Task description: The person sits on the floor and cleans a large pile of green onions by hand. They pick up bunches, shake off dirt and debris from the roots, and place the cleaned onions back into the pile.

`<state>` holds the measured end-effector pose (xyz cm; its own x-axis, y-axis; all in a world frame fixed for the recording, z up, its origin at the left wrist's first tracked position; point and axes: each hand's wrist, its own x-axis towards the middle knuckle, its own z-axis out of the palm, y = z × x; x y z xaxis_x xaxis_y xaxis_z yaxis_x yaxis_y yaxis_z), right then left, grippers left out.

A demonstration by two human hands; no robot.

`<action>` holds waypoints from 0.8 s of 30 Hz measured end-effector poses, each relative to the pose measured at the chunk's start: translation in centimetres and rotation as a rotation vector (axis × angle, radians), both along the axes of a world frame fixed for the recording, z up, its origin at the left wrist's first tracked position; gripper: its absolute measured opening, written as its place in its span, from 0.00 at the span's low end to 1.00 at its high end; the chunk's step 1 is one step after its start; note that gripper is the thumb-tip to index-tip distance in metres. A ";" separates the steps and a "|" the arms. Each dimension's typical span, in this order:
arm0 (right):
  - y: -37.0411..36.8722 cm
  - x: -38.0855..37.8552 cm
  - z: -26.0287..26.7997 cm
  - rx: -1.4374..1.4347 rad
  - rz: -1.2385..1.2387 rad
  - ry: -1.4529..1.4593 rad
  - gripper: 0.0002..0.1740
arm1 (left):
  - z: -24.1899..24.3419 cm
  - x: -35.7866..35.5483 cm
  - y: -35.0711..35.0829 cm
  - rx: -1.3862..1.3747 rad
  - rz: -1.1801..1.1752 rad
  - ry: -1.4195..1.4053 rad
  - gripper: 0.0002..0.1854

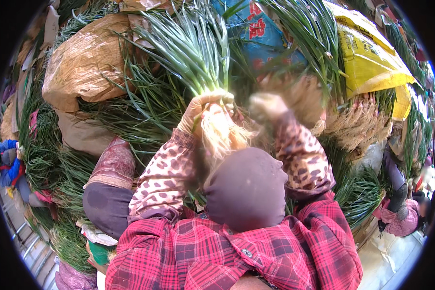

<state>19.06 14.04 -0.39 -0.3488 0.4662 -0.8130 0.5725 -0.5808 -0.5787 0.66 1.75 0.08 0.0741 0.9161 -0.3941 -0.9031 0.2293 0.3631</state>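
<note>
My left hand [199, 108], in a pale glove, is wrapped around a bunch of green onions [199, 61] just above their roots. The long green leaves fan away from me, and the pale stringy roots [219, 127] hang towards my knee. To the right of the bunch, my right hand [270, 105] is blurred by motion. Its fingers look curled, but whether anything is between them cannot be made out. More green onions with matted roots [362, 119] lie beyond it on the right.
Loose green onion leaves [148, 94] spread out under my left forearm. A tan woven sack [90, 61] stands at the left, a blue printed sack [264, 40] ahead and a yellow sack [373, 54] at the right. Other people [402, 217] sit at both edges.
</note>
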 end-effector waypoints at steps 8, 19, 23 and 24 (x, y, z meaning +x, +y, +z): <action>0.4 -8.4 -1.4 0.185 -0.489 0.709 0.07 | 0.8 -0.1 -0.4 -0.082 -0.014 -0.260 0.08; 1.8 -8.7 1.7 0.339 -0.418 0.371 0.06 | 0.7 0.4 -0.8 -0.176 -0.005 -0.140 0.06; -0.2 -8.7 2.3 0.454 -0.618 0.616 0.06 | 0.3 0.2 -0.7 -0.160 -0.018 -0.208 0.07; -0.1 -8.5 3.0 0.403 -0.461 0.791 0.06 | 0.4 0.1 -0.8 -0.196 0.023 -0.117 0.07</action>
<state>10.52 13.92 2.65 -0.4369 0.8819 -0.1772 -0.2939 -0.3261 -0.8985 0.73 1.00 0.53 0.1101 0.8246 -0.5549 -0.9421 0.2645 0.2061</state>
